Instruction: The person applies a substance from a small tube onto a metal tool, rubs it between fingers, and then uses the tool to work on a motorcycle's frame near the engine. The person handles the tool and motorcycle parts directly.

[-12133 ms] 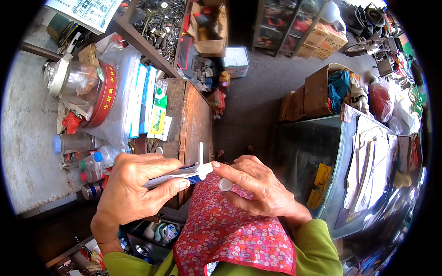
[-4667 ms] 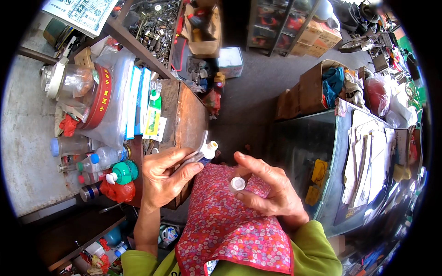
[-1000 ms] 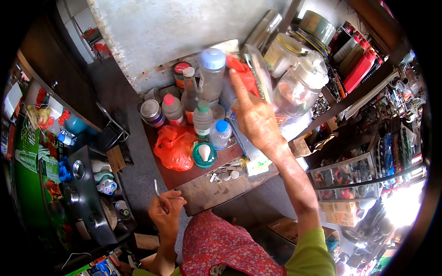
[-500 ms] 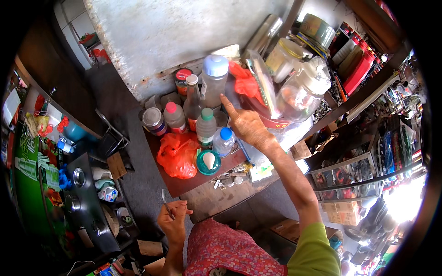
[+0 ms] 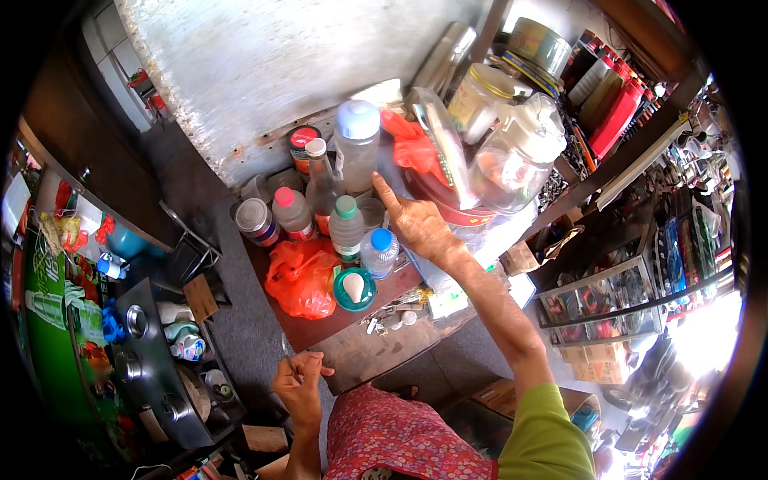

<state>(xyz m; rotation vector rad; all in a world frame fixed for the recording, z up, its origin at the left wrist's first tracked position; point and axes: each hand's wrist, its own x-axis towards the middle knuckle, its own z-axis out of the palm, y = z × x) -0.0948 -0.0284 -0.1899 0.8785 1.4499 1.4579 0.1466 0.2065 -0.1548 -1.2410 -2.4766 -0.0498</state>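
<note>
My right hand [image 5: 422, 228] reaches over the small table [image 5: 384, 348], its index finger stretched out and the others curled, holding nothing. The fingertip is beside a clear plastic jar with a light blue lid [image 5: 357, 148]; I cannot tell if they touch. Around it stand a glass bottle with a white cap [image 5: 321, 188], a green-capped bottle [image 5: 347, 230], a blue-capped bottle [image 5: 378, 254] and a pink-capped bottle [image 5: 293, 214]. Low at the table's front left, my left hand [image 5: 299, 388] is closed around a slim metal utensil [image 5: 286, 344], mostly hidden by the fingers.
A red plastic bag [image 5: 302, 278] and a teal round container with a white piece on it [image 5: 355, 290] sit near the front. A large clear jug [image 5: 512, 172] and a red tub [image 5: 468, 214] stand right. Left is a black gas stove [image 5: 156, 352].
The view has shifted slightly, so the table things sit a little further left. My right finger stays beside the blue-lidded jar. The utensil in my left hand shows less.
</note>
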